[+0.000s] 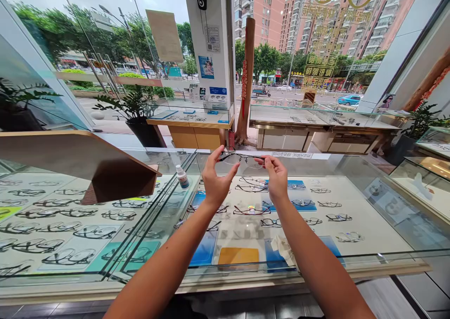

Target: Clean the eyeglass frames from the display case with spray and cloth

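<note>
Above the glass counter, a pair of thin dark-framed eyeglasses (242,158) is held level between my two hands. My left hand (215,180) has its fingers at the left end of the frame, and its thumb stands apart from the index finger. At the other end, my right hand (277,178) pinches the frame between thumb and fingers. Below them, several eyeglasses lie in the glass display case (372,230). A small white spray bottle (182,177) stands left of my left hand.
A yellow-orange flat piece (238,257) and a crumpled pale cloth (282,249) are near the counter's front edge. A wooden-edged panel (77,155) juts over the left case. Beyond stand a potted plant (138,115), a tree trunk (247,79) and more display counters (281,138).
</note>
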The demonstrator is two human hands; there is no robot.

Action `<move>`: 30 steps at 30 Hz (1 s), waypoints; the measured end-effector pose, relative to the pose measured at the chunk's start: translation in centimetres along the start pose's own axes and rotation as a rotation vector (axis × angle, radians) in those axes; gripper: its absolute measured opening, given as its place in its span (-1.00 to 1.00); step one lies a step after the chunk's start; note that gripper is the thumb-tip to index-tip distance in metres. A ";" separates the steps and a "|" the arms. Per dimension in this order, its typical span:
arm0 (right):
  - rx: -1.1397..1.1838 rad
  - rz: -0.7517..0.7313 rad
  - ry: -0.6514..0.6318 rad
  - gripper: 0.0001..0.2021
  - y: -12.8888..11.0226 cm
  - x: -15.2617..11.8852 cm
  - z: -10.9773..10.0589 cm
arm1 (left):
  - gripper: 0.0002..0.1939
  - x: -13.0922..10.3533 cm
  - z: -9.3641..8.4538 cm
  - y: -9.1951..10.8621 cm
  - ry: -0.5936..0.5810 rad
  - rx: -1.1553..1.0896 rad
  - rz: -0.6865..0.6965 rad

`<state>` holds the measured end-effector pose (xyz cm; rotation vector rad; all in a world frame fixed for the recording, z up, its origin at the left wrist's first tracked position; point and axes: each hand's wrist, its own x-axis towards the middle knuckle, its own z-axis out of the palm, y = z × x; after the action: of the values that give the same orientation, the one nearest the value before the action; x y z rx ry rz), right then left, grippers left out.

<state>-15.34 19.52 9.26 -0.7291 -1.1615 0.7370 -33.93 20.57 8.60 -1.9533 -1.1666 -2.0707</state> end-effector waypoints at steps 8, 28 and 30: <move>0.008 0.056 -0.016 -0.66 0.7 0.2 -0.1 | -0.32 0.0 0.0 0.3 -0.029 -0.066 -0.062; -0.032 0.235 -0.436 -0.75 1.2 0.9 -1.4 | -0.33 0.3 -0.1 0.6 -0.400 -0.259 -0.082; -0.006 0.250 -0.436 -0.75 1.1 0.9 -1.4 | -0.33 0.3 -0.2 0.5 -0.414 -0.274 -0.090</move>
<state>-13.93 20.71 8.56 -0.7478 -1.4802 1.1418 -33.87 20.27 9.14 -2.5990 -1.0919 -2.0177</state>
